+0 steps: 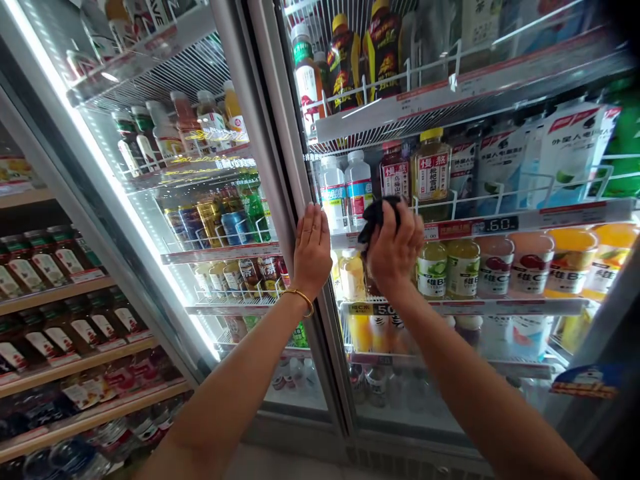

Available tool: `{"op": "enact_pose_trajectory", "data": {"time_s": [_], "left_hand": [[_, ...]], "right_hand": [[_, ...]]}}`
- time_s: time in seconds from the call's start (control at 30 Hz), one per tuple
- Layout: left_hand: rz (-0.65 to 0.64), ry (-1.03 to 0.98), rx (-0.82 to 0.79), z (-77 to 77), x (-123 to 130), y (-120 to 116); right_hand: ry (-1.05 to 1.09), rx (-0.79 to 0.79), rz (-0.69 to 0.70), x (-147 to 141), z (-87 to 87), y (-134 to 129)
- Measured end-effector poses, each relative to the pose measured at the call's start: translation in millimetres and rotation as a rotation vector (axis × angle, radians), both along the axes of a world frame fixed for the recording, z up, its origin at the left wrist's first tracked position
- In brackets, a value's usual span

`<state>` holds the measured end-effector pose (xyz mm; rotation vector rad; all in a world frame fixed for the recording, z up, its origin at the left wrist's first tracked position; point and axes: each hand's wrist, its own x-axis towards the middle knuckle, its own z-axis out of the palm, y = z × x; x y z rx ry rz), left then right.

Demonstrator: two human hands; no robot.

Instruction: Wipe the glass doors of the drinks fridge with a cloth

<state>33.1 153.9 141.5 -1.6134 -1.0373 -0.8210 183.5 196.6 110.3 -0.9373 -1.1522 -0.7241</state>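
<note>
My left hand (pixel 313 250) lies flat with straight fingers on the metal frame (pixel 286 133) of the fridge door. A gold bangle (pixel 301 297) circles that wrist. To its right, my right hand (pixel 397 250) is closed around a bunched black cloth (pixel 383 217) and presses it to the glass of the right door. Behind the glass near the cloth stand a bottle with a blue and red label (pixel 359 187) and a yellow-capped bottle (pixel 433 167). Part of the cloth is hidden by my fingers.
Shelves of drinks fill both fridge compartments. On the left, a wooden rack (pixel 60 293) holds several dark bottles. A bright light strip (pixel 95 173) runs down the left fridge side. A blue and orange sticker (pixel 585 381) is at the lower right.
</note>
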Motion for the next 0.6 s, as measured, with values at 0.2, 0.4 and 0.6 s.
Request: {"op": "enact_pose_trajectory", "data": {"time_s": [0.2,0.4,0.6], "left_hand": [[0.004,0.031,-0.025,25.0,0,-3],[-0.041,-0.114,-0.066,30.3,8,2],[0.031,-0.136,-0.061,23.2,12,8]], "right_hand": [[-0.36,0.093,0.032,-32,8.5,-3],[-0.228,0.011,-0.031,4,52.2,4],[-0.181,0.001,0.063,12,16.4,3]]}}
